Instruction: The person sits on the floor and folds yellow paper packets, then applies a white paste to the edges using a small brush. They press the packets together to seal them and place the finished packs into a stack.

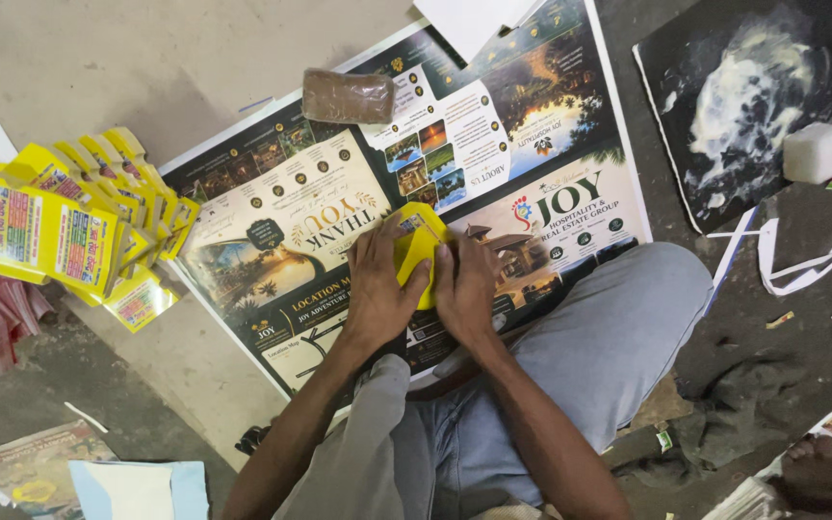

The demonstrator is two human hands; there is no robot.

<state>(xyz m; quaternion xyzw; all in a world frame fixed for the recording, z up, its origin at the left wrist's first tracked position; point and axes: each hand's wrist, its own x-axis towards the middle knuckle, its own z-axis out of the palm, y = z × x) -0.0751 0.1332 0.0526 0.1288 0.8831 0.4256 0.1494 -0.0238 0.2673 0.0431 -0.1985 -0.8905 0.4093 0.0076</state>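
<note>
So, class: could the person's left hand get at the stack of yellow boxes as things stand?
Probably yes: the left hand presses a yellow box, and only bare poster lies between it and the stack.

Both hands, the left hand (377, 284) and right hand (464, 289), cover most of the yellow card (418, 246); its lower part is hidden. The white paper (474, 19) is cut off at the top edge, the bare foot (811, 467) at the right
</note>
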